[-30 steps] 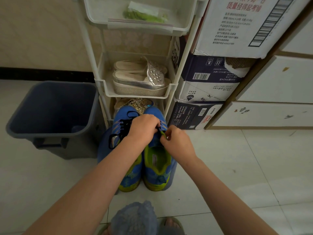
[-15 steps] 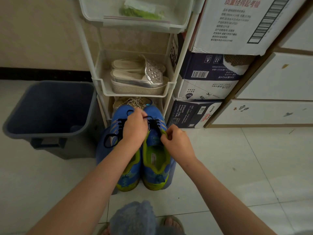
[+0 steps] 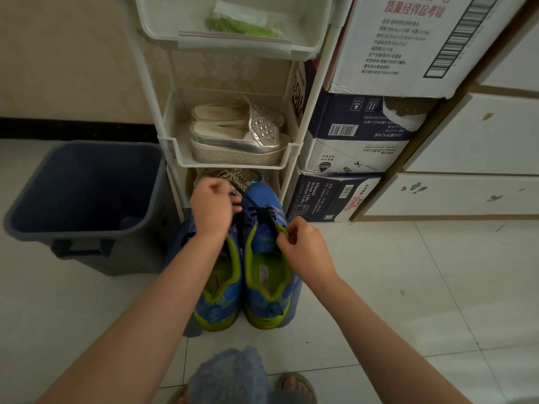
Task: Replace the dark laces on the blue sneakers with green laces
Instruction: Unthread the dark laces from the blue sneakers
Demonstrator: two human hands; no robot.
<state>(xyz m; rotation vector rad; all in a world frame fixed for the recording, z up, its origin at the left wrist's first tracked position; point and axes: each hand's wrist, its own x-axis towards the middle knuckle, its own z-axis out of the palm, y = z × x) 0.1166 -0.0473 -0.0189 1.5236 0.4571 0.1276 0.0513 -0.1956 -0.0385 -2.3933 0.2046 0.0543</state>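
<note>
Two blue sneakers with green lining stand side by side on the floor, toes pointing away: the left sneaker (image 3: 221, 290) and the right sneaker (image 3: 267, 275). My left hand (image 3: 211, 207) is a fist above the toes and pulls a dark lace (image 3: 264, 213) out of the right sneaker. My right hand (image 3: 303, 249) pinches the green edge of the right sneaker's tongue. A clear bag of green laces (image 3: 242, 23) lies in the top tray of the rack. The left sneaker's laces are mostly hidden under my left arm.
A white plastic rack (image 3: 175, 147) stands behind the sneakers with silver sandals (image 3: 239, 135) on its middle shelf. A dark blue bin (image 3: 84, 188) sits at the left. Stacked cartons (image 3: 350, 158) and white drawers (image 3: 466, 193) are at the right.
My left hand has moved up and away from the right sneaker, drawing the dark lace out with it. My right hand stayed at the tongue.
</note>
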